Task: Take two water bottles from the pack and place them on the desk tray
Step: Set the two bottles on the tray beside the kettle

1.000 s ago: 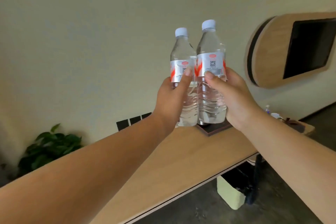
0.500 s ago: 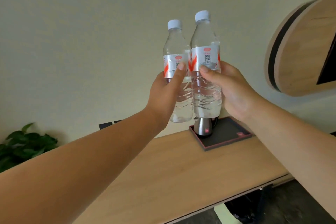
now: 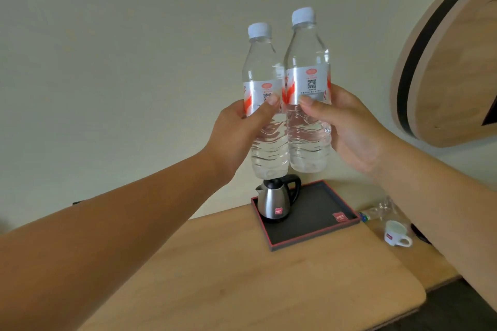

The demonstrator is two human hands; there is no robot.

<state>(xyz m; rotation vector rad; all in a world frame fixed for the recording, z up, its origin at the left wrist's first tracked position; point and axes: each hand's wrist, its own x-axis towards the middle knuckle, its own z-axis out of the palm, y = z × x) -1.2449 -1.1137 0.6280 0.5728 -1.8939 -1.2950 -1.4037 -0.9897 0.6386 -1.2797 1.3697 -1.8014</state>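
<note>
- Two bare forearms reached into view from the lower corners, with no sleeve on either.
- The left hand point(image 3: 236, 131) wore no glove, ring or band that could be seen.
- The right hand point(image 3: 352, 129) was likewise ungloved, its wrist free of any watch or strap.
- Short, unpainted nails showed on both thumbs.
- No clothing appeared behind either hand up to the picture's edge.

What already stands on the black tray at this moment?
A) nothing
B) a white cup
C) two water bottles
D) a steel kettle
D: the steel kettle stands on the black tray, both water bottles are held up in the hands, and the white cup sits on the desk beside the tray.
</note>
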